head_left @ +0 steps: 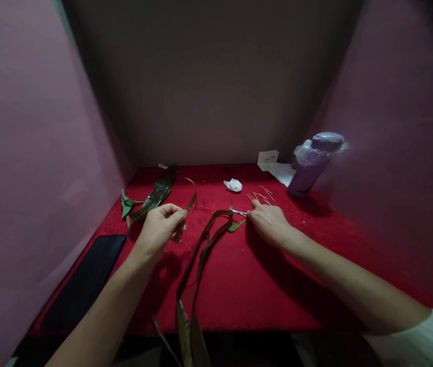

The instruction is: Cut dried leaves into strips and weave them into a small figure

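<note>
My left hand (161, 224) is closed on a thin curled leaf strip (192, 200) near the middle left of the red cloth (239, 275). My right hand (268, 221) is closed on small metal scissors (238, 212), whose tip meets long split leaf strips (201, 250). Those strips run down past the table's front edge. A small green leaf offcut (236, 226) lies just below the scissors. A few thin sticks (260, 194) lie just beyond my right hand.
A dark broad leaf (158, 193) and green folded leaf pieces (126, 206) lie at the back left. A black flat object (86, 278) lies on the left edge. A crumpled white paper (233, 185), paper cards (273, 162) and a purple bottle (311, 163) stand at the back. Pink walls enclose both sides.
</note>
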Demonstrator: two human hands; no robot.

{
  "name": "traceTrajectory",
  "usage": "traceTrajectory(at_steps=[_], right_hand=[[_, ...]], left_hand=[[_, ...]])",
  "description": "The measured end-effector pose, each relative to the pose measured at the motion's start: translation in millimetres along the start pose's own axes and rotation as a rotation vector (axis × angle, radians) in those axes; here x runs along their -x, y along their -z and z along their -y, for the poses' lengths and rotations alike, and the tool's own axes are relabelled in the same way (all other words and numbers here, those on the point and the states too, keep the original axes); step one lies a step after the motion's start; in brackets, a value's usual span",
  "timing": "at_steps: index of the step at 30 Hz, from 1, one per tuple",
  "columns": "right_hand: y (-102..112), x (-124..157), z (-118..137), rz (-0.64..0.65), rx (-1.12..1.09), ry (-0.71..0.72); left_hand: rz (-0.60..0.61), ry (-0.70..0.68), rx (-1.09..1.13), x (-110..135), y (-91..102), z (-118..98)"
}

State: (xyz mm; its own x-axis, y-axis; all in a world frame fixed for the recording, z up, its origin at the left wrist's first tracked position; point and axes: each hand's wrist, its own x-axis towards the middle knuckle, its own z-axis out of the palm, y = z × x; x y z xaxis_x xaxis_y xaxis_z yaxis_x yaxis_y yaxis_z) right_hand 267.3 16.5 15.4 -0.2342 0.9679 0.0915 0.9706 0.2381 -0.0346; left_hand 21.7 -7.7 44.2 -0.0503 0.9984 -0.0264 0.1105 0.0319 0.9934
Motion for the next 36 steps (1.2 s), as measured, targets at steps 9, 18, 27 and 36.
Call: traceTrajectory(at_steps=[9,18,27,36], right_hand=[[8,-2,69,-0.253,-1.065,0.103],[6,-30,34,-0.319,-0.995,-0.025],[29,-60,-41,-0.518,-0.424,-0.224],[35,-56,-24,-0.219,0.132,-0.101]], left_hand=[[0.112,-0.056,-0.089,5,-18.0,-6],[0.130,0.023,-0.103,7,-10.0,-4],[0.127,0.091,-0.041,3,-1.5,1],[0.032,0.085,0.109,-14,10.6,-5]])
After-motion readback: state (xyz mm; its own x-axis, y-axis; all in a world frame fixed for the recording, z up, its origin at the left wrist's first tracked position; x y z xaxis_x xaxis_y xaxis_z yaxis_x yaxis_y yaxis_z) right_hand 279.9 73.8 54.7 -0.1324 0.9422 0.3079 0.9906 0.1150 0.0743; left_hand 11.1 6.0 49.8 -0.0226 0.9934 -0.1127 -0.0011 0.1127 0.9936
